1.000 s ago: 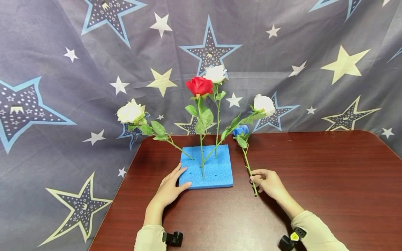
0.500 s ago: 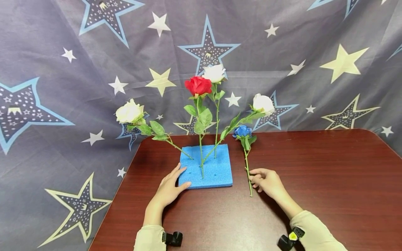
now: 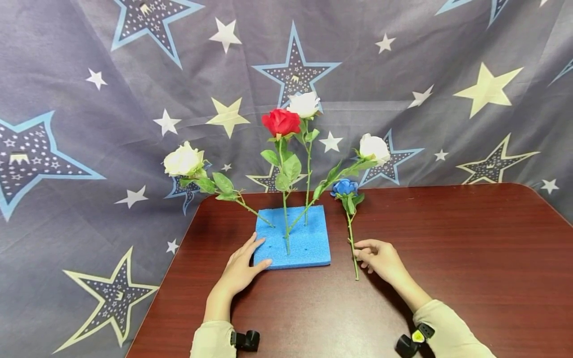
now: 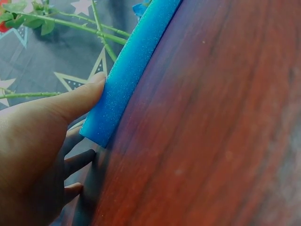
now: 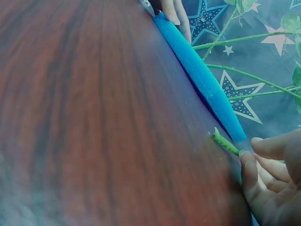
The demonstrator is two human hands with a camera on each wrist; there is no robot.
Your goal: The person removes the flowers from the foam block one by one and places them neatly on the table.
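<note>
My right hand (image 3: 379, 257) pinches the lower stem of a blue rose (image 3: 344, 188), whose bloom points to the back of the table. In the right wrist view, the cut end of the green stem (image 5: 226, 142) sticks out past the fingertips. With fingers spread, my left hand (image 3: 241, 264) rests on the left front corner of a blue foam block (image 3: 309, 256); its thumb lies along the front edge. Standing in the foam are a red rose (image 3: 281, 122), a white rose (image 3: 304, 105) behind it, a cream rose (image 3: 183, 160) leaning left and another white rose (image 3: 374, 149) leaning right.
The reddish-brown wooden table (image 3: 470, 258) stretches to the right of the hands. Behind it hangs a grey curtain (image 3: 380, 84) printed with stars. Small holes show in the foam's top. Each wrist carries a small black camera.
The blue rose has turned in my right hand, so its bloom faces more upright and its stem end has swung left. The left hand stays on the foam block.
</note>
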